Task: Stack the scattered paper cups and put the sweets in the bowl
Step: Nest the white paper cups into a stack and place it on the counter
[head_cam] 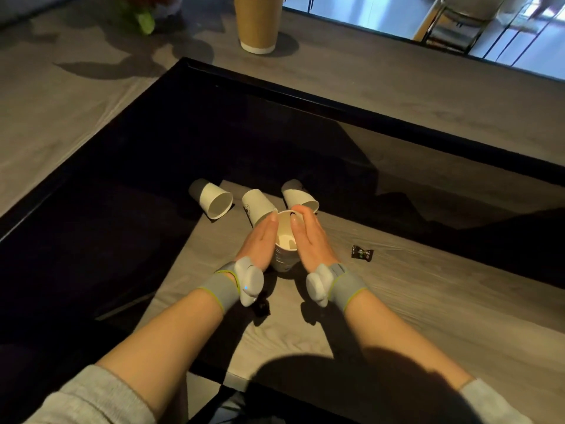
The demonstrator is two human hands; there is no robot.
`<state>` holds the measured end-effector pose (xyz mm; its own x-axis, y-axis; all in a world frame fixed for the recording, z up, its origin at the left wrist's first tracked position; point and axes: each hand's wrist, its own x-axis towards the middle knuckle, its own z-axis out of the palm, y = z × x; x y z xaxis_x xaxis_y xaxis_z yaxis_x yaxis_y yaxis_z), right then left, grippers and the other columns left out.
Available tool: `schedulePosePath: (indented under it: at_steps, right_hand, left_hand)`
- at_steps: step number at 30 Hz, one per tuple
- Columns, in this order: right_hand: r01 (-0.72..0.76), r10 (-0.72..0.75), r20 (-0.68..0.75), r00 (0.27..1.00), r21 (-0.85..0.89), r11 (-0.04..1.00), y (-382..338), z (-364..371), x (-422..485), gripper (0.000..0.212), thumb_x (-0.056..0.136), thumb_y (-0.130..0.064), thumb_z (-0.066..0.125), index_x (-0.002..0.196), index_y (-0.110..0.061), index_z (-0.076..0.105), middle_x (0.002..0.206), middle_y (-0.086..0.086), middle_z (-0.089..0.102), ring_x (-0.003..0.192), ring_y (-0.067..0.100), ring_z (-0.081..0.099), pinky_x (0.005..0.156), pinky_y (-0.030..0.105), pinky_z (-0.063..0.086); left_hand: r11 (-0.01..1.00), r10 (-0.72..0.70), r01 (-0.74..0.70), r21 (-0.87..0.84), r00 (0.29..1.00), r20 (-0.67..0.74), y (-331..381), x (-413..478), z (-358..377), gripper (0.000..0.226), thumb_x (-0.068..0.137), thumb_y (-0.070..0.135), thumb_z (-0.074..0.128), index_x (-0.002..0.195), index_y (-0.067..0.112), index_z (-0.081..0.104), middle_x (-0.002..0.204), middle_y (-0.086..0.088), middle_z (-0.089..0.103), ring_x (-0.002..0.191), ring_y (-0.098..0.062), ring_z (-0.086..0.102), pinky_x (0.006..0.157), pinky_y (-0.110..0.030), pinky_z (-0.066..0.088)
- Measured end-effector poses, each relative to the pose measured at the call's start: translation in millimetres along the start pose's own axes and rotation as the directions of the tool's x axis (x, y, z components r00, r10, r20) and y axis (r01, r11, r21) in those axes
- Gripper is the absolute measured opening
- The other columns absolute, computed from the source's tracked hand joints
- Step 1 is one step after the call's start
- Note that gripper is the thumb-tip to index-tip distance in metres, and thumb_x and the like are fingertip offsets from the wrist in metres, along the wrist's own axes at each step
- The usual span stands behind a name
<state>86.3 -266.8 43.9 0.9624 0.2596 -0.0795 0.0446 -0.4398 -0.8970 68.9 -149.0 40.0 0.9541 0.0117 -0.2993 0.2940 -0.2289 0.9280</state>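
An upright stack of white paper cups [285, 240] stands on the low grey table [412, 301]. My left hand [260, 243] and my right hand [308, 237] press its two sides with straight fingers. Just behind them, a white cup [258, 206] stands upside down. Two more white cups lie on their sides: one [214, 200] at the left, one [298, 195] behind my right fingertips. A dark wrapped sweet [362, 251] lies to the right of my right hand. Another dark sweet [262, 306] sits by my left wrist.
A tall brown paper cup [258, 24] stands on the upper grey surface at the back. Green and red items [143, 16] lie at the far left back. A black edge frames the dark recess around the low table. No bowl shows.
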Motion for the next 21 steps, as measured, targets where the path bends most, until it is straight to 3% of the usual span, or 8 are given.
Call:
schedulePosePath:
  at_steps: [3, 5, 7, 9, 13, 16, 21]
  right_hand:
    - [-0.083, 0.104, -0.075, 0.992, 0.248, 0.965, 4.6, -10.6, 6.5, 0.028, 0.1, -0.031, 0.028, 0.12, -0.021, 0.045, 0.119, 0.001, 0.052, 0.109, 0.015, 0.051, 0.088, 0.025, 0.041]
    - [-0.136, 0.204, -0.254, 0.946, 0.262, 0.956, 16.5, -26.2, 16.9, 0.03, 0.099, -0.032, 0.031, 0.12, -0.017, 0.048, 0.117, 0.0, 0.053, 0.108, 0.015, 0.05, 0.087, 0.027, 0.037]
    - [-0.215, 0.257, -0.313, 0.914, 0.163, 0.963, 33.4, -39.0, 37.0, 0.031, 0.096, -0.034, 0.039, 0.117, -0.014, 0.05, 0.118, 0.006, 0.053, 0.108, 0.019, 0.05, 0.086, 0.03, 0.037]
    - [-0.307, 0.297, -0.29, 0.91, 0.01, 0.952, 49.4, -43.7, 60.3, 0.038, 0.091, -0.038, 0.05, 0.118, -0.011, 0.051, 0.124, 0.012, 0.051, 0.114, 0.028, 0.049, 0.09, 0.035, 0.04]
    - [-0.398, 0.363, -0.186, 0.913, -0.212, 0.892, 61.9, -38.5, 96.9, 0.062, 0.081, -0.047, 0.062, 0.128, -0.01, 0.044, 0.134, 0.016, 0.043, 0.124, 0.035, 0.042, 0.098, 0.041, 0.038]
    - [-0.411, 0.394, -0.12, 0.912, -0.3, 0.861, 65.2, -33.3, 110.3, 0.076, 0.077, -0.052, 0.064, 0.134, -0.009, 0.038, 0.139, 0.018, 0.04, 0.129, 0.036, 0.037, 0.103, 0.046, 0.036]
    - [-0.442, 0.453, -0.066, 0.889, -0.377, 0.814, 70.2, -27.3, 119.5, 0.082, 0.079, -0.056, 0.059, 0.14, -0.011, 0.03, 0.143, 0.016, 0.038, 0.135, 0.035, 0.028, 0.106, 0.047, 0.03]
  left_hand:
    - [1.0, 0.028, -0.028, -0.015, 0.999, 0.027, -6.3, 7.9, -11.3, 0.041, 0.099, 0.043, 0.02, 0.13, 0.033, 0.045, 0.137, 0.004, 0.048, 0.128, -0.008, 0.041, 0.1, -0.016, 0.029]
    - [0.997, 0.062, -0.062, 0.05, 0.998, -0.013, -8.2, 17.4, -20.9, 0.034, 0.1, 0.038, 0.02, 0.112, 0.035, 0.052, 0.122, 0.007, 0.054, 0.114, -0.008, 0.048, 0.09, -0.014, 0.034]
    - [0.997, 0.06, -0.052, 0.054, 0.987, -0.147, -7.8, 33.1, -31.4, 0.04, 0.1, 0.037, 0.019, 0.116, 0.024, 0.054, 0.122, 0.003, 0.054, 0.114, -0.011, 0.048, 0.094, -0.021, 0.032]
    - [0.994, 0.031, -0.008, 0.109, 0.978, -0.208, -7.5, 51.6, -40.1, 0.044, 0.099, 0.04, 0.022, 0.122, 0.016, 0.051, 0.123, -0.001, 0.053, 0.116, -0.016, 0.047, 0.097, -0.027, 0.031]
    - [0.926, -0.033, 0.089, 0.366, 0.987, -0.156, -15.6, 87.5, -49.4, 0.051, 0.092, 0.048, 0.044, 0.135, 0.02, 0.04, 0.138, -0.009, 0.046, 0.127, -0.025, 0.044, 0.105, -0.035, 0.034]
    - [0.831, -0.012, 0.067, 0.552, 0.994, -0.104, -17.9, 101.2, -46.9, 0.072, 0.083, 0.047, 0.059, 0.143, 0.019, 0.029, 0.147, -0.009, 0.037, 0.133, -0.026, 0.039, 0.107, -0.035, 0.032]
    - [0.753, -0.063, 0.034, 0.657, 0.998, 0.021, -25.4, 123.1, -47.4, 0.098, 0.072, 0.049, 0.071, 0.147, 0.018, 0.018, 0.153, -0.008, 0.027, 0.141, -0.026, 0.027, 0.114, -0.039, 0.025]
